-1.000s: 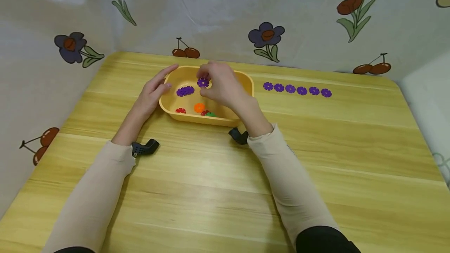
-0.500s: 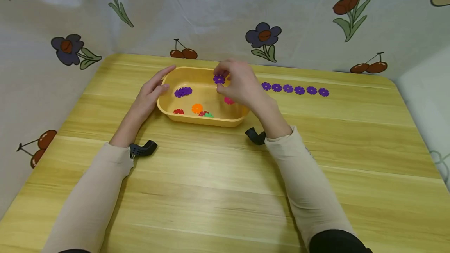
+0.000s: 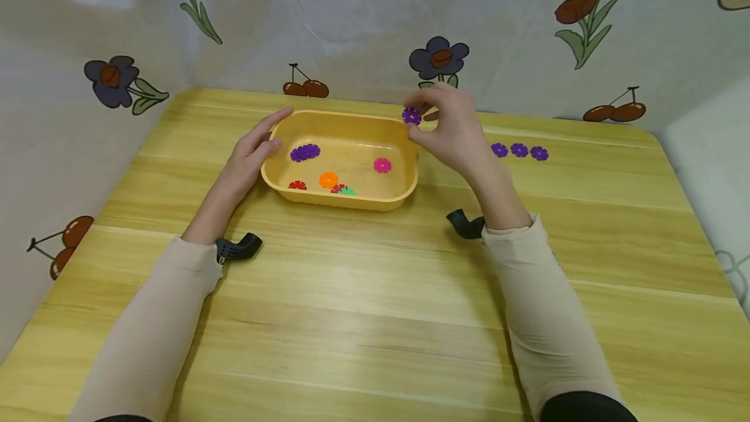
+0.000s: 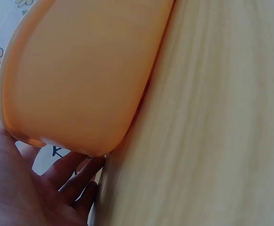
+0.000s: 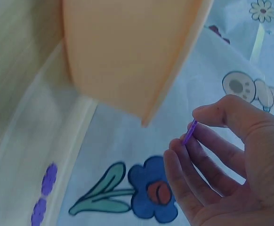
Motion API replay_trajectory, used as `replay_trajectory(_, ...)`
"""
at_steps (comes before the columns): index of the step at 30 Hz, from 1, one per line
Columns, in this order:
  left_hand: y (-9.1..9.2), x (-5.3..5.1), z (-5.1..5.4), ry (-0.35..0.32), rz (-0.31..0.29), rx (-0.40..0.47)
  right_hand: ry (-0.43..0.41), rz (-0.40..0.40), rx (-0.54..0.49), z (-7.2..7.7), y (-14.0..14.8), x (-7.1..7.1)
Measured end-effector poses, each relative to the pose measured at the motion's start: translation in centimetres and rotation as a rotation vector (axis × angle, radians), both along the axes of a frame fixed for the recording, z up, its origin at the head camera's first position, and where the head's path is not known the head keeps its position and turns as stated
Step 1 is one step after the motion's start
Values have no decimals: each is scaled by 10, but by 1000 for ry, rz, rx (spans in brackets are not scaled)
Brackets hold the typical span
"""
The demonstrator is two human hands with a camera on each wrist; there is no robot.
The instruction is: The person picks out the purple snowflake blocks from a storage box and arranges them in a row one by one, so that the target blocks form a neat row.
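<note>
At the left end of the yellow plastic bin (image 3: 340,199), my left hand (image 3: 246,156) holds the wall, thumb over the rim and fingers along the outside. Above the bin's far right corner, my right hand (image 3: 451,126) pinches a purple snowflake disc (image 3: 411,116) between thumb and fingertips. In the right wrist view that purple disc (image 5: 189,132) appears edge-on. Inside the bin lie a clump of purple discs (image 3: 305,152), a pink disc (image 3: 383,165), an orange disc (image 3: 329,180), a red disc (image 3: 297,185) and a partly hidden green disc (image 3: 347,191).
A row of purple discs (image 3: 519,150) lies on the wooden table (image 3: 363,305) right of the bin; my right hand hides part of it. A patterned cloth (image 3: 363,25) hangs behind the table's far edge.
My right hand has lifted the purple disc from inside the bin and carried it right, past the bin's far right corner. My left hand has stayed on the bin.
</note>
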State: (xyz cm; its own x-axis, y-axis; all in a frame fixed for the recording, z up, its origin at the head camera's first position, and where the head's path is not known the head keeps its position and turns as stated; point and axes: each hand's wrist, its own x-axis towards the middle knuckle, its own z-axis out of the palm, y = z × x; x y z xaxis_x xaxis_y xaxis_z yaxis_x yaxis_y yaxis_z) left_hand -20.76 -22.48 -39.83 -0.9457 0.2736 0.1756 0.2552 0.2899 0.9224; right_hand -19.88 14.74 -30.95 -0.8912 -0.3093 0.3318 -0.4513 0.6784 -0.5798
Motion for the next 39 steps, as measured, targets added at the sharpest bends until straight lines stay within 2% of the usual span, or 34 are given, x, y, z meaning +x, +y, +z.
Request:
replay_trajectory(14,0,0,0,0,0,-22,-48,-114,-50,-4,60,0)
replay_trajectory(25,0,0,0,-6,1,-11,-49,-287,9,-15,123,7)
replay_trajectory(32,0,2,0,-14,-1,-16,-111,-385,-1,-20,164,11)
replay_trajectory(39,0,1,0,-8,5,-30,-134,-444,14,-23,198,12)
